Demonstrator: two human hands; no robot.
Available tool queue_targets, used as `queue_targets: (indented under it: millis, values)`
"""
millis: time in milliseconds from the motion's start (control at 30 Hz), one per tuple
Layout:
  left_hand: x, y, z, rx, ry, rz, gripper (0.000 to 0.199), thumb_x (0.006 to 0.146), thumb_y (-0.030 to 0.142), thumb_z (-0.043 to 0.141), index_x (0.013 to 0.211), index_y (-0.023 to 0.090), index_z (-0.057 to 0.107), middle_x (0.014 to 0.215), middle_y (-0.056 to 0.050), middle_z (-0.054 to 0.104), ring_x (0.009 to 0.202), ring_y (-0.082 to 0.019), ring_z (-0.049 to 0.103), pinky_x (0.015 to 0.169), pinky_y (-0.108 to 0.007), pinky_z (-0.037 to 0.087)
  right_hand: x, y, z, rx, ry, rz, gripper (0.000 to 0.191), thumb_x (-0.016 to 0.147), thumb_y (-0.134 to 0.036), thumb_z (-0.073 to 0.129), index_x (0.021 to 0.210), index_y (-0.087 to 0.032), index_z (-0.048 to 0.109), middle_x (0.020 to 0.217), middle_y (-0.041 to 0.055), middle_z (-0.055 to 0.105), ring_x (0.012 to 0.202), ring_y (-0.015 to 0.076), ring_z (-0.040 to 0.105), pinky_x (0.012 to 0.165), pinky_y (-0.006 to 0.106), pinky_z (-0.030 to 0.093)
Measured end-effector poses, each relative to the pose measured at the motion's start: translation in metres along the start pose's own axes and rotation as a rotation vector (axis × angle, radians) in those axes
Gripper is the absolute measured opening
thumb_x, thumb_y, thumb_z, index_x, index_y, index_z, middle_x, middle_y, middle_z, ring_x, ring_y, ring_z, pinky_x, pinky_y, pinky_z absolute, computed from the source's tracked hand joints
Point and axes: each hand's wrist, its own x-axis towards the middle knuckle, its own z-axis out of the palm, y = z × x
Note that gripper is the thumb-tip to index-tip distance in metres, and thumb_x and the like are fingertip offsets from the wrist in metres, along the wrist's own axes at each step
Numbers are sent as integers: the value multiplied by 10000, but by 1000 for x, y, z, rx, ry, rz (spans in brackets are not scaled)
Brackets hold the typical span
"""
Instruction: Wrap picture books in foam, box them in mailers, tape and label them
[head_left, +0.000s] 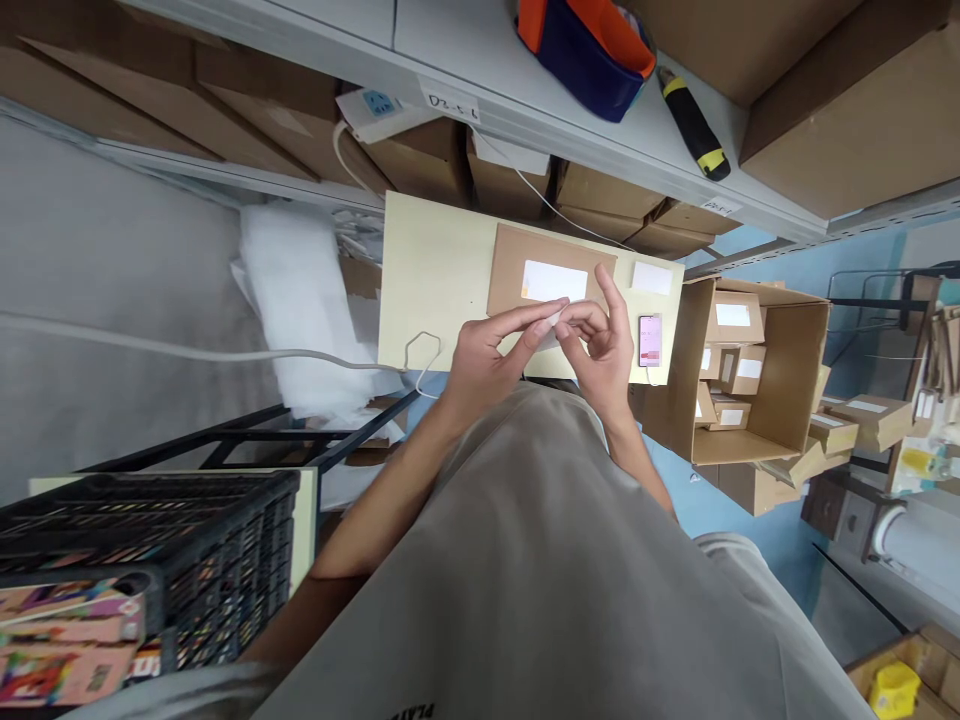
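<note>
Both my left hand [491, 360] and my right hand [604, 350] are raised near the front edge of the pale yellow tabletop [435, 270]. Between their fingertips is a small white piece [553, 320], pinched from both sides. My right index finger points up, away from the pinch. Behind the hands a flat brown cardboard box [510, 265] with a white label [551, 281] lies on the tabletop. To its right are a stack of white paper [652, 278] and a phone [650, 340] with a lit screen and a cable.
A large open carton [787, 370] holding several small labelled boxes stands at the right. Above the tabletop runs a grey shelf [465, 50] with a tape dispenser [592, 55] and a cutter [691, 125]. A black crate [225, 570] is at lower left; a cable [187, 352] crosses the left side.
</note>
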Motion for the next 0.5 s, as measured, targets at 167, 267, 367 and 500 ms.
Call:
queue_targets:
  millis: [167,267,367,500]
  values:
    - [2,-2,-2,-15,-14,-23,500,1026,686,755,1230,250,890,1294,-92,870,1256,-296,824,1139,-430,662,0,-3,1,-100,3,-94,833,1123,-611,668,1823,-444,249,1078,6,783,1044,225,764,964,397,668]
    - [3,-5,-1,-48,-4,-23,490,1018,676,770,1193,233,882,1270,-102,873,1221,-292,832,1116,-422,664,1,-3,3,-88,11,-79,837,1113,-585,692,1818,-433,265,1063,2,780,1043,225,765,956,395,673]
    - [4,-10,-1,-125,29,-52,496,995,690,790,1141,219,847,1221,-111,873,1182,-284,836,1079,-412,665,0,0,5,-73,-15,-34,853,1115,-517,704,1825,-406,244,1080,19,780,1124,231,767,975,391,678]
    - [10,-27,-4,-253,91,-124,469,949,668,844,991,208,764,1122,-115,871,1147,-291,825,1038,-432,666,-1,11,8,-125,-48,-51,837,1121,-459,677,1828,-414,232,1097,17,769,1129,218,761,954,370,674]
